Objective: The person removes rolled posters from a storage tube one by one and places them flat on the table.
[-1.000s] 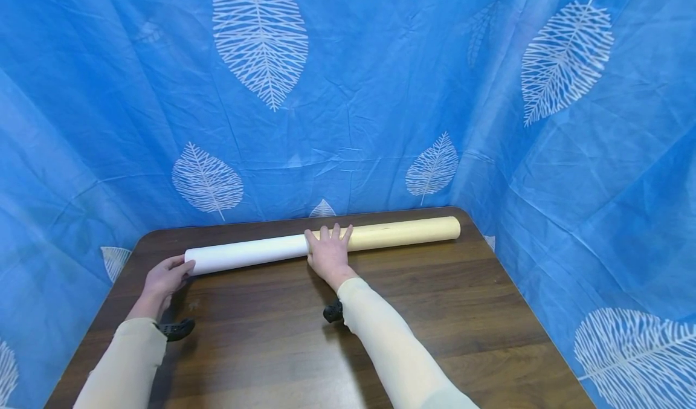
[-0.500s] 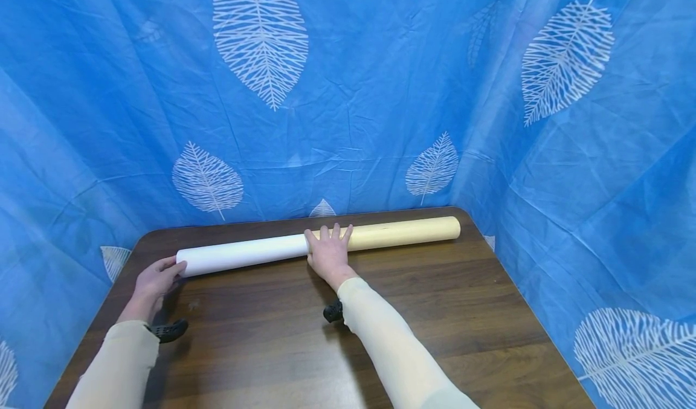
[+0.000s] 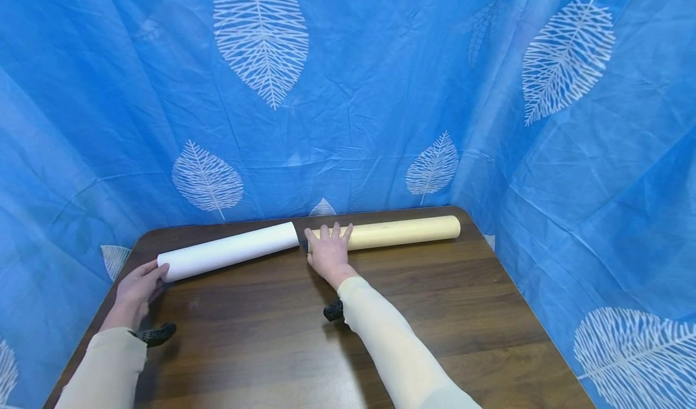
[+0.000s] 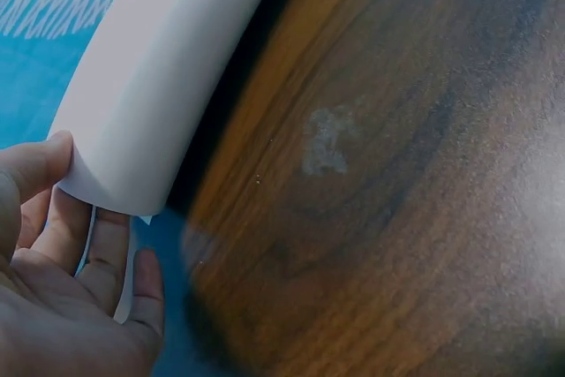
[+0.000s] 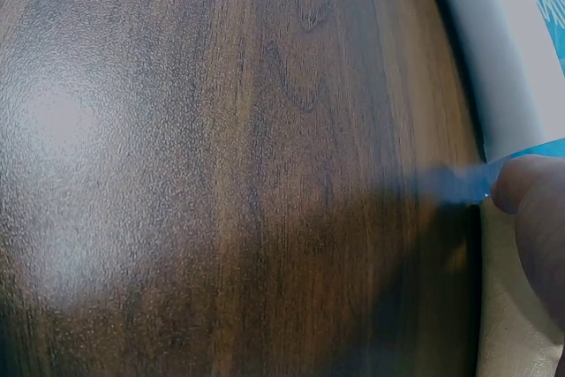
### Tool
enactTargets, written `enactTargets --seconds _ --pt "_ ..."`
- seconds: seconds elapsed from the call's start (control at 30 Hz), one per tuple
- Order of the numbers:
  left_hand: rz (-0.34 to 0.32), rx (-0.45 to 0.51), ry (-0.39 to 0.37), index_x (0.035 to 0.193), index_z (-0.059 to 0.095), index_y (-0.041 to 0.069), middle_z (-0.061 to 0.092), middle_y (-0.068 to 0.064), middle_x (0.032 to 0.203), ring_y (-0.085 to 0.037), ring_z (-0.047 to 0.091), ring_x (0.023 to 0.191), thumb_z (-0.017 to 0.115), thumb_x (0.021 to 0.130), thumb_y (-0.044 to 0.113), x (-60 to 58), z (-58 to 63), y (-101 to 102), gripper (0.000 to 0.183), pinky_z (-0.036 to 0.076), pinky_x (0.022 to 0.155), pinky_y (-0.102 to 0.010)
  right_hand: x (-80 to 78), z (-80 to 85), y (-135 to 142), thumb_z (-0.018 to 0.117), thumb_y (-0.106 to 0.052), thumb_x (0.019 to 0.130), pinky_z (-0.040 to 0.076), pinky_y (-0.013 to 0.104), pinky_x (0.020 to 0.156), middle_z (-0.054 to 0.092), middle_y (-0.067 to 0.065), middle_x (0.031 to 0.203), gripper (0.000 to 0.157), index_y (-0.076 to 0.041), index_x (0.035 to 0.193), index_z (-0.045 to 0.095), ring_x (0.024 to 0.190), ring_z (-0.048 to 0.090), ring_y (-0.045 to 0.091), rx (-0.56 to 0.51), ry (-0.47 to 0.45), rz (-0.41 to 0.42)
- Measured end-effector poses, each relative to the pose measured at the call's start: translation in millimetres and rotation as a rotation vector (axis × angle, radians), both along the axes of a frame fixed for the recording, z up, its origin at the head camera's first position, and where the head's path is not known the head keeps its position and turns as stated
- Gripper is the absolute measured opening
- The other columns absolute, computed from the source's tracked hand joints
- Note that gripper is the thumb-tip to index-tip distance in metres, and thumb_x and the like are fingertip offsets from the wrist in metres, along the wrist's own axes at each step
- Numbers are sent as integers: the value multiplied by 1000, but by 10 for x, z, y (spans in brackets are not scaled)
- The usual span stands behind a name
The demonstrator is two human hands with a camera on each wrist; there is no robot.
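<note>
A white paper roll (image 3: 228, 252) slants across the left back of the table, its right end lifted a little in the head view. My left hand (image 3: 137, 286) pinches its left end, with the thumb (image 4: 44, 165) on the outside and fingers at the open edge. To the right lies a cream-coloured tube (image 3: 402, 232) along the back edge. Over its left end my right hand (image 3: 329, 255) grips it, fingers spread across the top and thumb (image 5: 530, 184) on the near side. A narrow gap separates the roll from the tube.
Both things are on a dark wood-grain table (image 3: 261, 336) with rounded back corners. A blue curtain (image 3: 348, 95) with white leaf prints hangs behind it and along both sides. Black wrist straps show on both wrists.
My left hand has drawn the white roll leftward and toward me, out of the cream tube's end, so the two are now apart. The right hand and tube stay in place.
</note>
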State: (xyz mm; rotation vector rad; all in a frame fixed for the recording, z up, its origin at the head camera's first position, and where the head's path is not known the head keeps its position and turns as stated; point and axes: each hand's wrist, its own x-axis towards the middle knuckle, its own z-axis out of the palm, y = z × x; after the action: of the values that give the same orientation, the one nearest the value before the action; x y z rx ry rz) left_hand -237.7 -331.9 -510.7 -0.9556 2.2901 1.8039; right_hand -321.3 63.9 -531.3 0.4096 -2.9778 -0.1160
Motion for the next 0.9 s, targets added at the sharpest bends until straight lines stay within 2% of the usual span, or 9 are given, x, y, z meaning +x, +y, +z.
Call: enactTargets --seconds 0.2,0.33,0.5,0.7,0.9 --pt "58 8 -4 163 24 13 20 -19 168 -42 29 148 56 102 52 -29 60 -9 80 27 117 -61 -1 -6 0 69 -54 92 17 77 111 54 9 141 68 -39 154 43 141 37 47 6 7 11" --pt "67 7 22 163 25 14 21 -16 168 -39 30 148 56 100 56 -51 121 33 82 28 118 -57 1 -6 12 66 -55 95 15 76 112 51 10 147 71 -39 157 37 143 35 47 9 -9 13" --pt "84 21 79 162 28 12 25 -17 166 -35 37 141 58 100 53 -70 198 132 80 32 118 -52 22 20 26 65 -55 96 13 74 114 45 12 155 79 -34 163 27 146 32 46 -9 -29 12" --pt "113 111 138 161 34 12 31 -15 162 -27 45 129 66 98 47 -116 274 250 79 34 117 -49 14 18 43 63 -58 95 10 71 116 37 12 161 84 -29 164 24 149 26 43 -38 -36 14" --pt "80 196 187 161 35 17 29 -10 163 -26 40 136 70 92 51 -146 374 332 84 28 119 -50 -9 12 71 67 -59 92 7 69 118 30 15 165 90 -26 164 25 151 21 43 -114 -8 36"
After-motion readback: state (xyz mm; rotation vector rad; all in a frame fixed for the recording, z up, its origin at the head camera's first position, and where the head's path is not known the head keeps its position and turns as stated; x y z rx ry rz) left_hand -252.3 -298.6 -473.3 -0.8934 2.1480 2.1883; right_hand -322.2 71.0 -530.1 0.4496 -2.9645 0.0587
